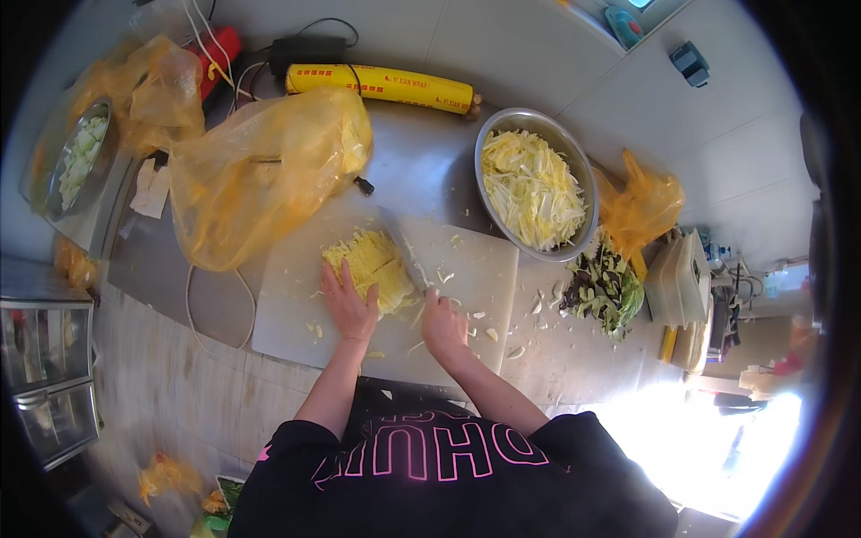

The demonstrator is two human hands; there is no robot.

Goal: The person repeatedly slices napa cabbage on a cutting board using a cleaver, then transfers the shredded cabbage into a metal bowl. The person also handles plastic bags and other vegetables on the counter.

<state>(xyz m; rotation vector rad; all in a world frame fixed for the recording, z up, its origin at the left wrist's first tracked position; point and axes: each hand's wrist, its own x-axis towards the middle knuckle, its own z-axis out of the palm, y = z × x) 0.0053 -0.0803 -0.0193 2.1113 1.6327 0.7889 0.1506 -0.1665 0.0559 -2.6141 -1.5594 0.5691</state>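
Note:
A piece of yellow napa cabbage (369, 260), with cut lines across it, lies on the white cutting board (466, 269). My left hand (350, 303) rests on its near left side, fingers spread over the leaves and holding it. In my right hand (443, 325) is a kitchen knife (405, 247), the fingers closed round its handle. The blade points away from me along the cabbage's right side; whether it touches the leaves I cannot tell. Loose cabbage shreds are scattered over the board.
A steel bowl (587, 220) of shredded cabbage stands at the board's far right corner. An orange plastic bag (242, 197) overlaps its far left. Behind lies a yellow wrap roll (386, 85). Leafy scraps (603, 291) lie right; another bowl (106, 134) of cut pieces stands far left.

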